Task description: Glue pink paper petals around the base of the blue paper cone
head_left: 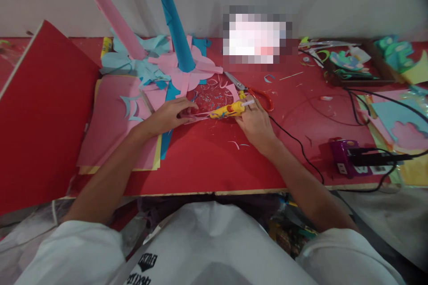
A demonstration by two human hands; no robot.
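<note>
- Two bare hands were at work on the red table (214, 160), and one glue gun (228, 110) lay between them.
- The right hand (256, 122) was closed around the glue gun, fingers curled over its body, nozzle pointing left.
- The glue gun was yellow with a red trigger part, and a pale glue stick poked out of its back end; one black cord (301, 147) trailed off toward the purple power strip (344, 156).
- The left hand (170, 116) pressed flat, fingers nearly straight, pinning one thin pink paper strip (197, 118) to the table right at the nozzle.
- Two rolled paper tubes stood behind: one pink tube (110, 11), one blue tube (174, 22).
- One pair of red-handled scissors (254, 91) lay just beyond the right hand.
- Pink sheets (113, 129) sat stacked under the left forearm.
</note>
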